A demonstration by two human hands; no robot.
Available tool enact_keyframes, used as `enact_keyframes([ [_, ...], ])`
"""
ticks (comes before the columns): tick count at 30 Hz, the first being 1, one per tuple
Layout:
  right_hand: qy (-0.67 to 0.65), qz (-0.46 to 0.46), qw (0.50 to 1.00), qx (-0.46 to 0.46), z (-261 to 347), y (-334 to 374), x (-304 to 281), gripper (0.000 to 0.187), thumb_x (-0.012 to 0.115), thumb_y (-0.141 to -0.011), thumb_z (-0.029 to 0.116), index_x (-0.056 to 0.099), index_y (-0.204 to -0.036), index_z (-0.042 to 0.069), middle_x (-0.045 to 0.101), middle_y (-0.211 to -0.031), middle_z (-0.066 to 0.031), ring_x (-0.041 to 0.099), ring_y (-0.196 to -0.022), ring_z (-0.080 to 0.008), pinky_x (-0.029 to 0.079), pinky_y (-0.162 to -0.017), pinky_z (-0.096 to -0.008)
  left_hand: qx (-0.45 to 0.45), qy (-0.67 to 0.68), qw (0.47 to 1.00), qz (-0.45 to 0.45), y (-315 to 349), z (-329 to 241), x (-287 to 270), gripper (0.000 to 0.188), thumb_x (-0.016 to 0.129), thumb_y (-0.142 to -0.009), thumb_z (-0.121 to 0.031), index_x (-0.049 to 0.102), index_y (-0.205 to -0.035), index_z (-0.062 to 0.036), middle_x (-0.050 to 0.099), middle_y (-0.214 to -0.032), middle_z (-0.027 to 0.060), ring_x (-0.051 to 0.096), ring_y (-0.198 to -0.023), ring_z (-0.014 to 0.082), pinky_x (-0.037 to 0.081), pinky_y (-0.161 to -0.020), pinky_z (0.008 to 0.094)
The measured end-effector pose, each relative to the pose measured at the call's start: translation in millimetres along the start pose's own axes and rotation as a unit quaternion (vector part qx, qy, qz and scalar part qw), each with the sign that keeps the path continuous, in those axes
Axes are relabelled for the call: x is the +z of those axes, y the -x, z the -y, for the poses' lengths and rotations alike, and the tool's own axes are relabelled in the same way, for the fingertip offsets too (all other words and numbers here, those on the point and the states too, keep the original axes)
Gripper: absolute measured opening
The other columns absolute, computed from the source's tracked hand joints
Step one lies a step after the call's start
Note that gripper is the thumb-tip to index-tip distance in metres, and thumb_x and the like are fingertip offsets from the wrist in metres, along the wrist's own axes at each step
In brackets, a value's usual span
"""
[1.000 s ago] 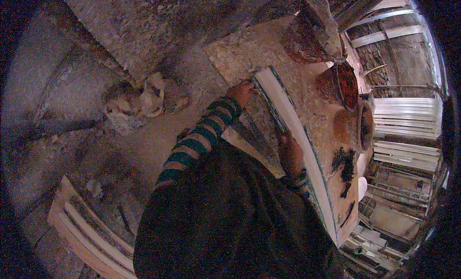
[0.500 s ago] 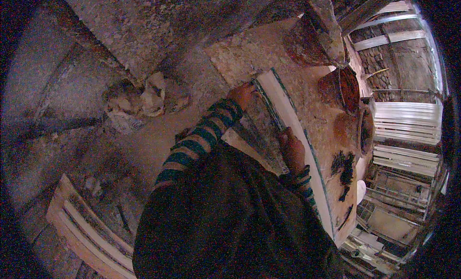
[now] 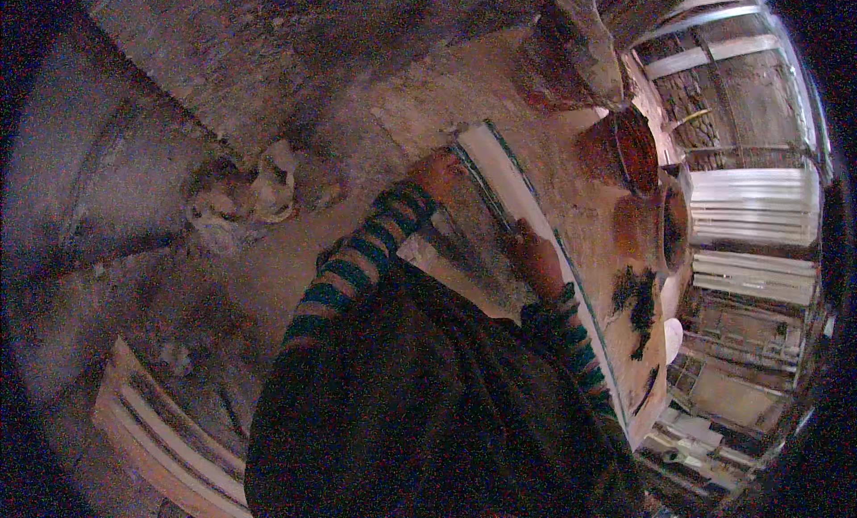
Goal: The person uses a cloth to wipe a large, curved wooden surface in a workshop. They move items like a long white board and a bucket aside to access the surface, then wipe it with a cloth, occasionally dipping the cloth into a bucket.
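Observation:
A long white strip with dark green edges (image 3: 536,216) lies along the bench, running from the far middle to the near right. At its far end, my left hand (image 3: 436,174) holds the left edge, its fingers partly hidden and blurred. My right hand (image 3: 538,259) is closed against the same edge, nearer to me. A small dark shape shows at its fingertips, too dim to name. Green-banded sleeves cover both forearms.
The worn bench top (image 3: 585,223) carries reddish-brown pots (image 3: 616,152) and black scraps (image 3: 636,304) to the right. A crumpled pale bundle (image 3: 241,201) lies at left. Grooved pale boards (image 3: 165,433) are at lower left; stacked white strips (image 3: 754,206) stand at far right.
My right hand has shifted slightly up along the strip's edge, its forearm reaching farther forward. My left hand stays at the far end. The whole view has shifted a little.

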State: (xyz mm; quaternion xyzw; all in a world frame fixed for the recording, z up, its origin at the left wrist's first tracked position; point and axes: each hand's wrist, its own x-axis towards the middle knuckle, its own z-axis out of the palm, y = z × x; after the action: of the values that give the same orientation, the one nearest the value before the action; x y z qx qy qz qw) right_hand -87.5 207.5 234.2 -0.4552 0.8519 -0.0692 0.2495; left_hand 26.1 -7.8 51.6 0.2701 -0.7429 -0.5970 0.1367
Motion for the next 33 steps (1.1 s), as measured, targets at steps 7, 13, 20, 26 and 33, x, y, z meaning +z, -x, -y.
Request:
enact_keyframes([
  [7,0.002,-0.041,0.993,-0.107,-19,10,9,0.023,0.064,-0.099,0.025,0.063,-0.115,0.009,0.07,-0.086,-0.0214,0.071,-0.077,-0.039,0.054,-0.068,-0.0458,0.082,-0.168,0.973,-0.137,-6,42,33,0.04,0.058,-0.1,-0.044,0.068,-0.113,-0.0075,0.066,-0.117,0.0207,0.065,-0.108,0.0414,0.054,-0.091,0.0503],
  [13,-0.148,0.036,0.981,-0.12,-32,-3,3,0.015,0.066,-0.098,0.023,0.06,-0.104,0.011,0.07,-0.086,-0.019,0.071,-0.078,-0.0353,0.054,-0.07,-0.0439,0.07,-0.157,0.973,-0.154,-11,47,37,0.044,0.059,-0.1,-0.047,0.069,-0.111,-0.0063,0.067,-0.115,0.0216,0.065,-0.105,0.0429,0.054,-0.09,0.0514],
  [20,0.01,0.111,0.989,-0.092,-47,-26,-22,0.01,0.063,-0.101,0.023,0.059,-0.103,0.014,0.061,-0.07,-0.0053,0.059,-0.06,-0.0174,0.046,-0.055,-0.0409,0.075,-0.145,0.981,-0.101,-18,45,37,0.035,0.059,-0.1,-0.042,0.073,-0.107,-0.0103,0.068,-0.112,0.021,0.066,-0.102,0.0421,0.054,-0.089,0.0517],
  [26,-0.057,0.195,0.978,-0.049,-52,-30,-33,0.014,0.06,-0.105,0.028,0.058,-0.103,0.014,0.057,-0.065,-0.0049,0.053,-0.054,-0.0178,0.041,-0.05,-0.0421,0.126,-0.107,0.98,-0.115,-14,46,40,0.029,0.06,-0.099,-0.037,0.074,-0.109,-0.014,0.066,-0.116,0.0189,0.065,-0.106,0.0396,0.053,-0.093,0.0499],
  [33,-0.046,0.031,0.992,0.113,-38,21,40,0.033,0.053,-0.106,0.031,0.059,-0.124,0.003,0.069,-0.088,-0.0219,0.067,-0.081,-0.0404,0.051,-0.075,-0.0509,0.098,-0.07,0.977,-0.178,12,60,58,0.032,0.064,-0.098,-0.038,0.073,-0.112,-0.0098,0.067,-0.112,0.0165,0.066,-0.106,0.0383,0.052,-0.095,0.047],
])
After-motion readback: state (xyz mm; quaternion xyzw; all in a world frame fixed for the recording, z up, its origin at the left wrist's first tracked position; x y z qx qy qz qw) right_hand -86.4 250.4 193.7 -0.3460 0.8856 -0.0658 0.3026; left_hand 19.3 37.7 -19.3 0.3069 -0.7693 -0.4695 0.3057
